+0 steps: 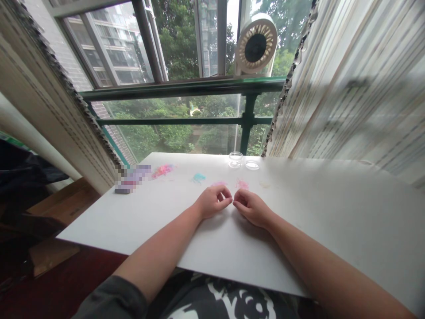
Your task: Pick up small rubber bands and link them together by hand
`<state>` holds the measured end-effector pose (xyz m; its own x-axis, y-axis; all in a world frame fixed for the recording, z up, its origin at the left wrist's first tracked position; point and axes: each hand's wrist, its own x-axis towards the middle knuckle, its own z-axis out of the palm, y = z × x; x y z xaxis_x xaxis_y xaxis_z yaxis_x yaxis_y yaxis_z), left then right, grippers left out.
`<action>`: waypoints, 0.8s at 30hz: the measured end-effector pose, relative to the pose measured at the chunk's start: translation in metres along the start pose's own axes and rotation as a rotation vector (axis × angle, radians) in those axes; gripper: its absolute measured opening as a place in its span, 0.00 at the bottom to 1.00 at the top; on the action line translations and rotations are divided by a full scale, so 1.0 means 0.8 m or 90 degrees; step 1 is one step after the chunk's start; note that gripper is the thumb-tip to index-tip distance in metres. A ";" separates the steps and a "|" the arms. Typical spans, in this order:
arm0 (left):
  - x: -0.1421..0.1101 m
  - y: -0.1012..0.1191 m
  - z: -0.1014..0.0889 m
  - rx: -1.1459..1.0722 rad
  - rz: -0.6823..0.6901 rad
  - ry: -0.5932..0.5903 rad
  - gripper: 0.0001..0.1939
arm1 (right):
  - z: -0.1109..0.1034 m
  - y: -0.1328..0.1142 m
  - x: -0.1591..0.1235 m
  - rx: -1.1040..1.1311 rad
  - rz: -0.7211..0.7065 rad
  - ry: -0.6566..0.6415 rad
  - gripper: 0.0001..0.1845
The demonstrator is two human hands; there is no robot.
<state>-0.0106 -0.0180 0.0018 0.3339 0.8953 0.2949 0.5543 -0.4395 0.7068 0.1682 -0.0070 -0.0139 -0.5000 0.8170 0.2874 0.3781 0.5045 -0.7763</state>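
My left hand (214, 201) and my right hand (251, 207) face each other just above the white table (159, 212), thumb and finger of each pinched together. Their fingertips almost meet, and anything between them is too small to make out. Right behind the hands lie a pale pink heap (219, 183) and a brighter pink heap (242, 184) of small bits. Farther left are a blue heap (198, 177) and a larger pile of mixed pink, orange and purple pieces (162, 170). A faint yellowish patch (264, 184) lies right of the pink heaps.
A clear round container (235, 160) stands at the table's back edge beside a clear lid-like disc (252, 165). A blurred-out purple box (133, 179) lies at the left. Behind are a green railing (179, 91), a round white fan (256, 46) and curtains (332, 88).
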 end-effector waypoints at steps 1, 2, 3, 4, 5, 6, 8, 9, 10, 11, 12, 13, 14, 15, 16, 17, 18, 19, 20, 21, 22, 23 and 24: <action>0.000 0.000 0.000 -0.003 0.003 0.001 0.08 | 0.000 0.000 0.000 -0.002 0.000 -0.002 0.04; 0.000 -0.001 0.001 -0.006 0.004 0.001 0.08 | 0.000 -0.001 0.000 -0.003 0.000 -0.004 0.04; 0.000 -0.001 0.001 -0.007 0.003 0.000 0.08 | 0.000 -0.001 0.000 -0.004 -0.001 -0.005 0.04; 0.000 -0.002 0.001 -0.007 0.001 -0.003 0.08 | 0.000 -0.001 0.001 -0.006 -0.001 -0.006 0.04; 0.000 -0.002 0.001 -0.005 -0.001 -0.007 0.08 | 0.000 -0.001 0.001 -0.008 -0.002 -0.005 0.04; 0.000 -0.003 0.001 -0.003 -0.003 -0.011 0.08 | 0.000 -0.001 0.001 -0.012 -0.002 -0.004 0.04; 0.001 -0.003 0.000 0.002 -0.005 -0.018 0.07 | 0.000 0.000 0.001 -0.018 -0.001 -0.003 0.04; 0.001 -0.003 0.000 0.003 -0.005 -0.019 0.07 | 0.000 0.000 0.001 -0.020 0.000 -0.003 0.04; 0.001 -0.003 0.000 0.003 -0.004 -0.020 0.07 | 0.000 0.000 0.001 -0.020 0.000 -0.004 0.04; 0.001 -0.004 0.000 0.003 -0.002 -0.020 0.08 | 0.000 0.001 0.001 -0.020 0.001 -0.004 0.04; 0.001 -0.003 -0.001 0.003 -0.001 -0.021 0.08 | 0.000 0.001 0.001 -0.020 0.002 -0.004 0.04; 0.001 -0.003 -0.001 0.005 -0.001 -0.023 0.08 | 0.000 0.001 0.001 -0.020 0.002 -0.004 0.04; 0.001 -0.003 -0.002 0.006 -0.002 -0.025 0.08 | 0.000 0.001 0.001 -0.022 0.003 -0.003 0.04; 0.001 -0.002 -0.002 0.009 -0.004 -0.027 0.09 | 0.000 0.001 0.001 -0.023 0.003 -0.004 0.04; 0.002 -0.002 -0.003 0.011 -0.007 -0.028 0.09 | 0.000 0.001 0.001 -0.023 0.003 -0.004 0.03; 0.002 -0.002 -0.004 0.013 -0.010 -0.031 0.09 | 0.000 0.000 0.001 -0.022 0.002 -0.003 0.03; 0.002 -0.002 -0.004 0.012 -0.013 -0.033 0.09 | 0.000 0.000 0.001 -0.021 0.000 -0.003 0.03; 0.002 -0.002 -0.005 0.011 -0.014 -0.035 0.09 | 0.000 0.000 0.001 -0.019 -0.001 -0.004 0.03; 0.003 -0.003 -0.006 0.006 -0.014 -0.036 0.09 | -0.001 0.000 0.001 -0.016 -0.002 -0.005 0.03; 0.003 -0.005 -0.007 0.000 -0.015 -0.033 0.09 | -0.001 0.000 0.001 -0.015 -0.003 -0.008 0.03; 0.004 -0.007 -0.008 -0.007 -0.016 -0.025 0.09 | -0.001 0.001 0.001 -0.014 -0.004 -0.011 0.03; 0.004 -0.010 -0.009 -0.016 -0.018 -0.013 0.09 | -0.001 0.001 0.001 -0.012 -0.003 -0.014 0.02; 0.005 -0.013 -0.010 -0.024 -0.020 0.000 0.09 | -0.001 0.001 0.001 -0.010 -0.003 -0.015 0.03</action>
<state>-0.0214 -0.0091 0.0007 0.3169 0.9086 0.2720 0.5358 -0.4081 0.7392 0.1685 -0.0059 -0.0135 -0.5197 0.8081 0.2772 0.3877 0.5122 -0.7664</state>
